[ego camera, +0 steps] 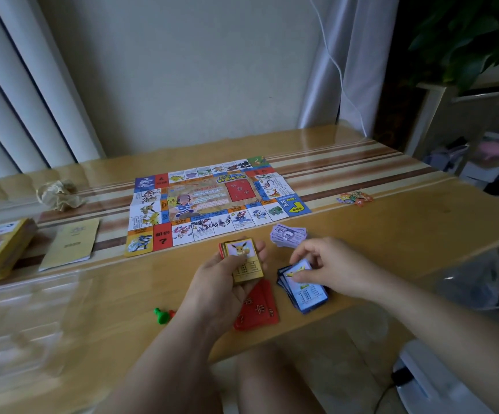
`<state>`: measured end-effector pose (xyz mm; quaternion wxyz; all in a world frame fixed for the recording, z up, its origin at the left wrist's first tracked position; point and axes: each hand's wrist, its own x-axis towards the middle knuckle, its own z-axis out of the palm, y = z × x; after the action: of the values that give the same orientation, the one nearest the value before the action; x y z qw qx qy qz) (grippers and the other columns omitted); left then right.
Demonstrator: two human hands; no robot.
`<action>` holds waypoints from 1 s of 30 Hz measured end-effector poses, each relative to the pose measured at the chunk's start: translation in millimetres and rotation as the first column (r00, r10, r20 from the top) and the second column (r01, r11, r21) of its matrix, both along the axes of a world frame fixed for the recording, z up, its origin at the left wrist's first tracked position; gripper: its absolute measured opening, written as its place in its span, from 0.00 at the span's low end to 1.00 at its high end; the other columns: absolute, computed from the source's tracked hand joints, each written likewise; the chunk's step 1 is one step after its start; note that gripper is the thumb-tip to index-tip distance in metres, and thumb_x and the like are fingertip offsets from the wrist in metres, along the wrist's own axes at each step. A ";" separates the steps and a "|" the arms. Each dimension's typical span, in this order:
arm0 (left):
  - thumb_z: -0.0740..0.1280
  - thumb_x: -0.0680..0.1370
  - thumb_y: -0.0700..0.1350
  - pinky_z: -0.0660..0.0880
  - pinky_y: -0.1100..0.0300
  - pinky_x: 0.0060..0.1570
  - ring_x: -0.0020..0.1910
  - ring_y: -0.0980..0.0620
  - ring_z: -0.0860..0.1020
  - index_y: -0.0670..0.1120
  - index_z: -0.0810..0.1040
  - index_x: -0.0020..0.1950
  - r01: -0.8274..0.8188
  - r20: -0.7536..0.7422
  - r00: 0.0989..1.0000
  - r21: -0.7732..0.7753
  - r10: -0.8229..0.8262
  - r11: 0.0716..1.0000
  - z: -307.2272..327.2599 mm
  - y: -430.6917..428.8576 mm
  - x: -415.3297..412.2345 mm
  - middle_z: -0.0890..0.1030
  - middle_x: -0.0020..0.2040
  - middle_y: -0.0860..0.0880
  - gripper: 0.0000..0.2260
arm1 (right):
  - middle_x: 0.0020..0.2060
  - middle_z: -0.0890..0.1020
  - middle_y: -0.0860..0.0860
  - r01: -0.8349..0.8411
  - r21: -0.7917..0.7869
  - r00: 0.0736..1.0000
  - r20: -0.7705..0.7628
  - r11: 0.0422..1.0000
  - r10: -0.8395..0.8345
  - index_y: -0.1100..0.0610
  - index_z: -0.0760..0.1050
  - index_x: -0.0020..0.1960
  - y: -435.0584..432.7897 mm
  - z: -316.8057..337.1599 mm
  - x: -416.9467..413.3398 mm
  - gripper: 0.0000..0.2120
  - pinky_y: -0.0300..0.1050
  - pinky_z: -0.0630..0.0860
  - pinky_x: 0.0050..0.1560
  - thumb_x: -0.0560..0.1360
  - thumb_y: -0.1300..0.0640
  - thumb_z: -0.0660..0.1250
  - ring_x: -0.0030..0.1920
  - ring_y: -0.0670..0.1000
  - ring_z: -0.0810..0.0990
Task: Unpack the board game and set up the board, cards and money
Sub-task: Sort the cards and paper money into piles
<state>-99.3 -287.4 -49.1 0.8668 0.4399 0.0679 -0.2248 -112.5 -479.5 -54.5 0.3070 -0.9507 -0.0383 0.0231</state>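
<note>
1. Board (212, 201) lies unfolded and flat in the middle of the table (391, 234), far side from the person.
2. Left hand (218, 285) is palm up just in front of the board's near edge. Its fingers are curled round a stack of cards (243, 258) with a yellow-bordered card on top and the thumb lying across that card.
3. Right hand (329, 264) is over the blue cards (309, 294), a loose pile on the table to the right of the left hand. Its fingers pinch the top card at the pile's far end.
4. Red cards (257, 312) lie on the table under and just beside the left hand, near the table's front edge.
5. Money (288, 234), a stack of purple notes, sits between the board's near edge and the right hand.
6. Green pawn (161, 315) lies near the front edge, left of the left wrist, with a red piece touching it.
7. Far left: yellow box (0, 249), booklet (69, 243) beside it, crumpled wrapper (58, 194) behind.
8. Small pile of cardboard tokens (355, 198) lies right of the board, well apart from it.
9. Clear plastic bag (18, 318) lies at front left, blurred.
</note>
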 end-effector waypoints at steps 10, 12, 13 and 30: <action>0.62 0.77 0.33 0.81 0.60 0.36 0.38 0.49 0.83 0.40 0.76 0.53 0.097 -0.009 0.995 0.062 -0.097 0.993 -4.0 -20.6 -16.4 0.83 0.42 0.41 0.07 | 0.39 0.80 0.42 0.011 0.259 0.990 0.135 0.966 -0.047 0.45 0.76 0.45 14.9 15.2 -5.3 0.03 0.32 0.74 0.43 0.73 0.48 0.69 0.40 0.36 0.78; 0.62 0.77 0.33 0.81 0.59 0.39 0.40 0.48 0.82 0.40 0.77 0.52 0.130 0.000 0.992 0.056 -0.130 0.990 -3.9 -28.2 -20.6 0.83 0.43 0.41 0.07 | 0.34 0.79 0.43 0.038 0.254 0.992 0.111 0.966 -0.068 0.45 0.76 0.42 16.1 18.2 -6.5 0.05 0.33 0.72 0.37 0.71 0.48 0.71 0.34 0.37 0.76; 0.62 0.77 0.33 0.82 0.58 0.40 0.42 0.47 0.82 0.41 0.77 0.52 0.138 0.001 0.990 0.051 -0.138 0.989 -3.4 -30.9 -22.0 0.83 0.44 0.40 0.07 | 0.31 0.78 0.43 0.047 0.239 0.990 0.116 0.970 -0.076 0.46 0.76 0.40 14.6 18.8 -6.3 0.05 0.33 0.70 0.34 0.70 0.49 0.72 0.31 0.37 0.75; 0.64 0.78 0.38 0.79 0.55 0.51 0.49 0.47 0.83 0.44 0.77 0.54 0.131 0.132 0.976 0.269 -0.171 0.954 -1.6 -37.6 -20.7 0.85 0.48 0.44 0.06 | 0.38 0.84 0.48 0.152 0.465 0.988 -0.087 0.872 -0.125 0.53 0.79 0.46 -8.1 30.6 -8.0 0.01 0.34 0.75 0.35 0.74 0.57 0.69 0.34 0.41 0.82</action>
<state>-120.1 -325.0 -50.7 0.7848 0.5691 -0.0042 -0.2451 -120.4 -487.6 -24.0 0.5302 -0.8470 0.0338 0.0170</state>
